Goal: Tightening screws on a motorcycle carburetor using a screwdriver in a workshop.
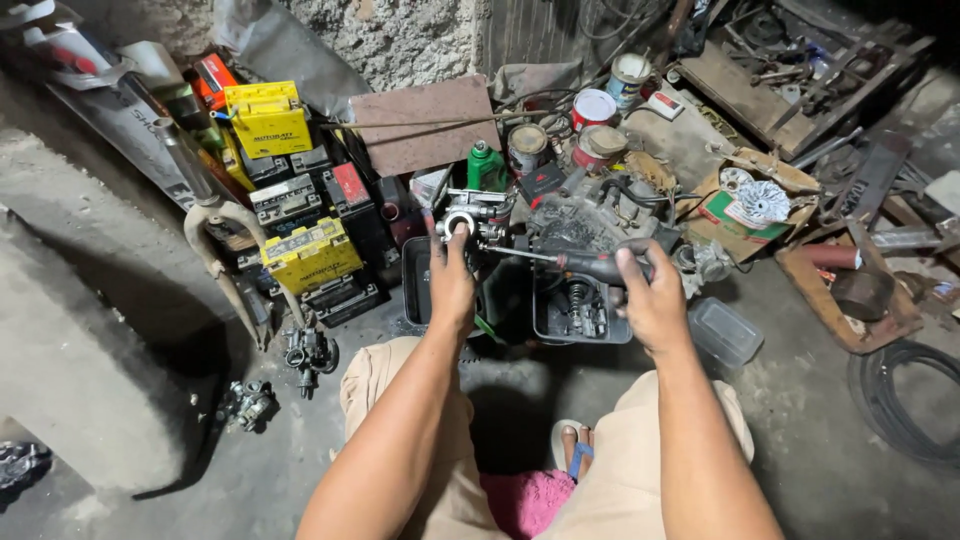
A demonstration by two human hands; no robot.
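My left hand (pixel 451 275) grips a small metal engine part with a round silver ring (pixel 459 220) at its top, holding it above a black tray (pixel 415 285). My right hand (pixel 650 295) is closed around the dark handle of a screwdriver (pixel 590 264). Its thin shaft points left, and the tip meets the metal part near my left fingers. Behind the screwdriver sits a dirty grey engine block (pixel 590 220). Under my right hand a black tray (pixel 583 310) holds springs and small parts.
Yellow and black batteries (pixel 300 250) are stacked at left beside a metal fork leg (pixel 215 225). Cans (pixel 594 108) and a green bottle (pixel 486 165) stand behind the engine. A clear plastic box (pixel 724 331), a carburettor (pixel 310 352), a cardboard box (pixel 760 205) and coiled hose (pixel 900 400) lie on the concrete floor.
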